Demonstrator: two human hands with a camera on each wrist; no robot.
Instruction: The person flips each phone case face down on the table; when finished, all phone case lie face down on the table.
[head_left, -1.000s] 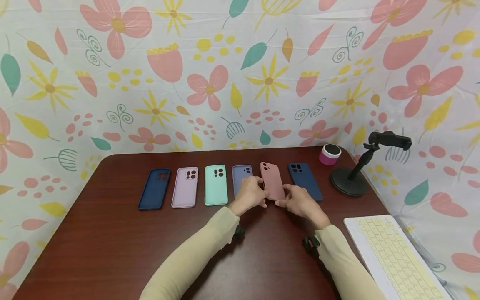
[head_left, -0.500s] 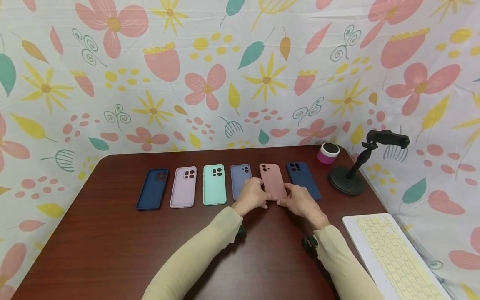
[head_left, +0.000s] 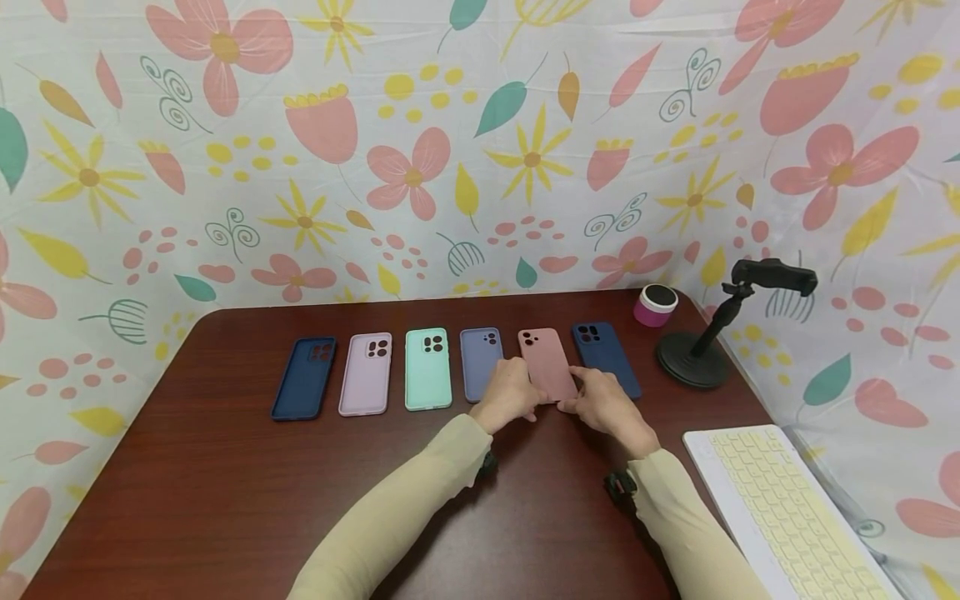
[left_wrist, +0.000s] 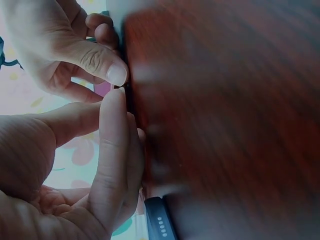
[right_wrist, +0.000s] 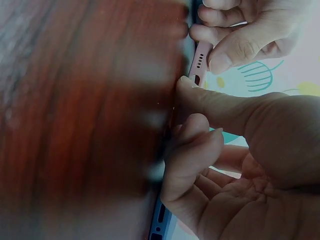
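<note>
A pink phone case [head_left: 547,362] lies back side up, slightly slanted, in a row of cases on the dark wooden table. My left hand [head_left: 507,393] grips its lower left corner, the thumb over its face. At the lower right corner, my right hand [head_left: 603,410] holds the edge between thumb and curled fingers. The right wrist view shows the pink case's bottom edge [right_wrist: 200,60] with small holes, between both hands. A periwinkle phone case [head_left: 478,354] is partly covered by my left hand; a navy phone case [head_left: 606,360] lies beyond my right fingers.
Farther left lie mint [head_left: 428,371], lilac [head_left: 365,375] and dark blue [head_left: 303,379] phone cases. At the right stand a pink-and-white jar [head_left: 655,310] and a black stand [head_left: 696,358]. A white keyboard [head_left: 787,508] lies nearer. Patterned cloth [head_left: 450,150] hangs behind the table.
The pink case has settled slightly lower and nearer to me, with both hands still on it. My left hand has shifted a little right, uncovering more of the periwinkle case.
</note>
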